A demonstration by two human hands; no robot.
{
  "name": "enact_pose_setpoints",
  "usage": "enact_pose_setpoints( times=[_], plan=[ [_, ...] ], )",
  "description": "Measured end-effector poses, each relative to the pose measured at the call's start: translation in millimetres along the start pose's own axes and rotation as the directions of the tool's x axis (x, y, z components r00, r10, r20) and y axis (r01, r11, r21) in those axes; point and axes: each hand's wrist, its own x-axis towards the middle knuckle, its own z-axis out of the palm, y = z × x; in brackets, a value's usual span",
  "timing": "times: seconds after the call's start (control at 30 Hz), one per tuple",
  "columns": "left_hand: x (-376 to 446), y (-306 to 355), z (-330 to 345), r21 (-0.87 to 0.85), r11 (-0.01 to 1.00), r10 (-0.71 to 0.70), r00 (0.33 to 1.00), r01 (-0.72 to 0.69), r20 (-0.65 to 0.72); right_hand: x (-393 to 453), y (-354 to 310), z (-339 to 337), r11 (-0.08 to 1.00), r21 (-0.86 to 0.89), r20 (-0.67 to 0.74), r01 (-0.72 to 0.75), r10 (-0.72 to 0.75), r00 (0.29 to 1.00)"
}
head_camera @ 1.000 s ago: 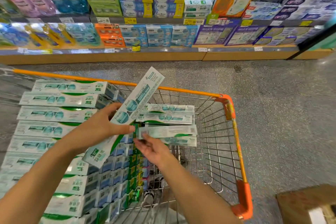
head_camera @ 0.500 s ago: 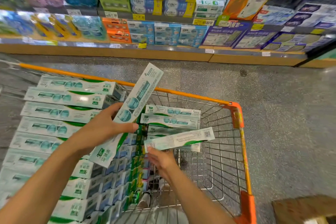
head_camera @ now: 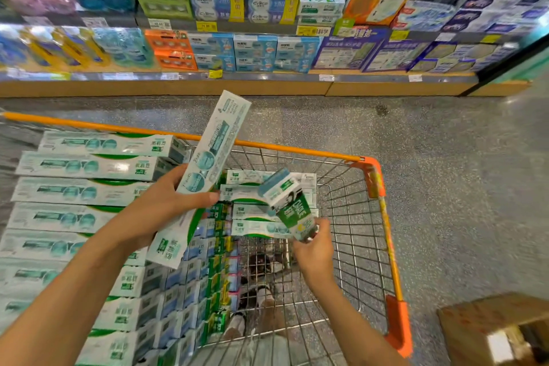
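My left hand grips a long white-and-teal toothpaste box that slants up over a wire shopping cart. My right hand pinches a second toothpaste box by its lower end, so its end flap points up toward me above the cart's middle. The cart's left side is packed with stacked toothpaste boxes. A shorter stack lies at the cart's far middle, just behind the box in my right hand.
The cart has an orange rim and orange corner guards. Store shelves full of boxed goods run across the back behind a grey speckled floor. A brown cardboard box sits at the lower right. Feet show through the cart's mesh bottom.
My right hand has lifted one box off the middle stack and turned it from lying sideways to end-on and raised. My left hand keeps its box steady. The view has tilted slightly.
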Motion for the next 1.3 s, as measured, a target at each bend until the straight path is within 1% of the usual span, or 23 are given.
enact_pose_setpoints(
  times=[0.1,0.17,0.2,0.23,0.3,0.37,0.4,0.47,0.53,0.57,0.63,0.7,0.77,0.8,0.87,0.93,1.0,1.07,1.13,1.17,1.23,1.3],
  plan=[
    [4,1,2,-0.057,0.998,-0.013,0.998,0.017,0.056,3,-4,-11,0.973,-0.146,-0.04,0.178,-0.185,0.982],
    [6,3,4,-0.099,0.995,0.004,0.991,0.01,0.135,5,-11,-14,0.94,-0.191,-0.022,0.282,-0.291,0.957],
    [6,4,4,-0.103,0.995,0.005,0.983,0.014,0.184,5,-15,-15,0.931,-0.195,-0.004,0.309,-0.316,0.949],
    [5,6,4,-0.1,0.994,-0.006,0.972,0.03,0.235,6,-17,-14,0.929,-0.187,0.007,0.318,-0.322,0.947],
    [3,7,-1,-0.095,0.991,-0.055,0.945,0.09,0.321,5,-24,-12,0.947,-0.139,0.021,0.29,-0.29,0.957],
    [0,4,-6,-0.1,0.98,-0.12,0.908,0.174,0.401,5,-26,-9,0.964,-0.089,-0.012,0.249,-0.251,0.968],
    [-1,0,-9,-0.12,0.968,-0.146,0.884,0.22,0.445,5,-28,-9,0.966,-0.092,-0.029,0.24,-0.243,0.969],
    [-2,-9,-10,-0.171,0.939,-0.171,0.837,0.298,0.52,3,-30,-7,0.945,-0.16,-0.052,0.284,-0.296,0.954],
    [-2,-17,-7,-0.201,0.913,-0.193,0.81,0.355,0.554,0,-33,-6,0.907,-0.252,-0.029,0.339,-0.357,0.934],
    [-2,-20,-5,-0.216,0.905,-0.199,0.813,0.367,0.548,-3,-37,-6,0.888,-0.314,-0.009,0.336,-0.357,0.934],
    [-2,-21,-2,-0.209,0.918,-0.186,0.832,0.337,0.522,-8,-45,-3,0.858,-0.419,0.015,0.297,-0.321,0.947],
    [-3,-17,-2,-0.174,0.941,-0.159,0.834,0.29,0.528,-10,-48,-2,0.863,-0.425,0.023,0.272,-0.29,0.957],
    [-1,-18,-9,-0.154,0.954,-0.147,0.847,0.258,0.511,-10,-48,-1,0.904,-0.342,0.011,0.257,-0.27,0.963],
    [0,-19,-12,-0.154,0.954,-0.147,0.85,0.257,0.506,-9,-45,-1,0.931,-0.27,0.001,0.247,-0.257,0.967],
    [0,-22,-17,-0.207,0.932,-0.153,0.84,0.298,0.521,-9,-38,1,0.967,-0.108,-0.023,0.231,-0.234,0.972],
    [0,-27,-17,-0.267,0.895,-0.18,0.836,0.358,0.519,-12,-33,5,0.984,0.007,-0.041,0.179,-0.179,0.983],
    [0,-31,-14,-0.273,0.884,-0.206,0.839,0.381,0.503,-18,-35,7,0.975,0.198,0.007,0.099,-0.102,0.995],
    [1,-33,-11,-0.269,0.883,-0.219,0.845,0.384,0.488,-21,-42,6,0.901,0.434,0.103,-0.02,-0.028,0.994],
    [3,-33,-10,-0.252,0.893,-0.22,0.851,0.373,0.477,-18,-44,5,0.765,0.629,0.158,-0.139,0.049,0.986],
    [4,-33,-10,-0.238,0.9,-0.22,0.851,0.365,0.477,-15,-44,6,0.69,0.699,0.18,-0.19,0.088,0.98],
    [7,-32,-11,-0.22,0.906,-0.227,0.852,0.363,0.471,-9,-44,8,0.59,0.765,0.205,-0.257,0.154,0.966],
    [9,-32,-12,-0.222,0.906,-0.215,0.845,0.359,0.49,-3,-44,8,0.543,0.78,0.208,-0.312,0.245,0.947]
  ],
)
